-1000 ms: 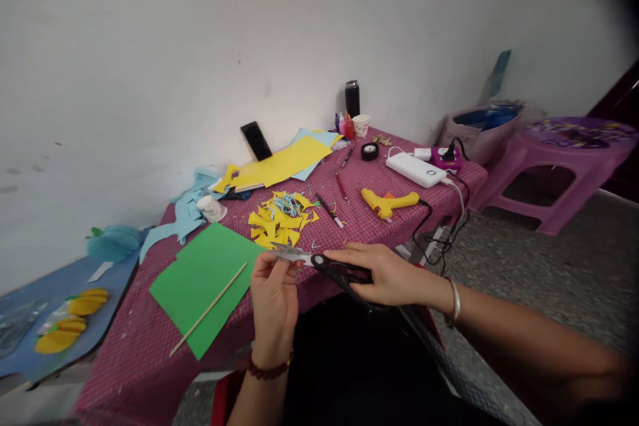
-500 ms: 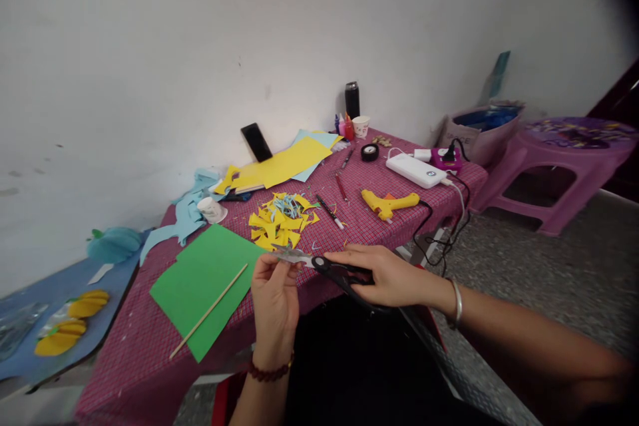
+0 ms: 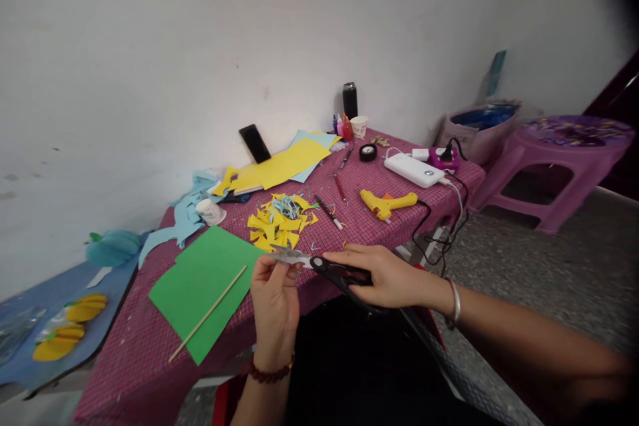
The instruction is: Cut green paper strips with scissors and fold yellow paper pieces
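Note:
My right hand [image 3: 382, 273] grips the black handles of a pair of scissors [image 3: 319, 264], whose blades point left over the table's front edge. The blades are slightly apart and reach the fingertips of my left hand [image 3: 275, 289]. Those fingers are pinched together; whatever they hold is too small or hidden to make out. Just beyond the blades lies a heap of yellow and light blue paper scraps [image 3: 274, 223]. Left of my left hand, a green paper sheet [image 3: 200, 279] lies flat with a thin wooden stick [image 3: 207, 314] across it.
On the checked tablecloth [image 3: 132, 339] lie a yellow glue gun [image 3: 387, 203], a marker [image 3: 329, 213], a white power bank [image 3: 413, 170] and black tape [image 3: 368, 152]. A paper cup [image 3: 210, 212] stands near light blue paper. Yellow paper pumpkins [image 3: 60, 341] sit on a blue surface at left; a pink stool [image 3: 554, 160] is at right.
The view has shifted very slightly. Both hands and the scissors keep nearly the same pose.

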{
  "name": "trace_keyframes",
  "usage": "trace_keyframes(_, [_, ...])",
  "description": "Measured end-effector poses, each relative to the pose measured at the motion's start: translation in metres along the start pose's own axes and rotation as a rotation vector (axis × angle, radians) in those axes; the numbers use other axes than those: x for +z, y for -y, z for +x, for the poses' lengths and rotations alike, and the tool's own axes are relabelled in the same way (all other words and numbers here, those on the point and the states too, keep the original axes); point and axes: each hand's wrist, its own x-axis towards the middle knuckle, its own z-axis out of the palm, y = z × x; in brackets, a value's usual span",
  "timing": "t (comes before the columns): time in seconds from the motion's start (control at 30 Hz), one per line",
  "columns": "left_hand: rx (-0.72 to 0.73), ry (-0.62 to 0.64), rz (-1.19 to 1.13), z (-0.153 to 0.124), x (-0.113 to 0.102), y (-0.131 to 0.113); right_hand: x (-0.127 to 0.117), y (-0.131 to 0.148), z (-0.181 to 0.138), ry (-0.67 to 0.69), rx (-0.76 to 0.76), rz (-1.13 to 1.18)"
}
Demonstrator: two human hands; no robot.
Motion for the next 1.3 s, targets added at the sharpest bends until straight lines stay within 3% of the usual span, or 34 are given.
trace_keyframes(0.63, [-0.067,-0.037,-0.153,-0.004,0.000,-0.001,0.002,0.004,-0.003,-0.023,-0.006,-0.088])
trace_keyframes(0.9, [-0.037,-0.025,-0.141,-0.005,0.000,0.000,0.004,0.005,-0.005,-0.044,-0.016,-0.012])
trace_keyframes(1.03, [-0.004,-0.023,-0.098,-0.005,0.002,-0.001,0.010,0.001,-0.003,-0.052,0.038,0.220])
trace_keyframes(1.2, [0.033,-0.024,-0.039,-0.004,0.007,-0.006,0.026,-0.008,-0.001,0.042,0.268,0.878])
trace_keyframes(1.3, [0.027,-0.002,-0.049,-0.003,0.008,-0.007,0.032,-0.009,-0.001,0.051,0.320,1.097])
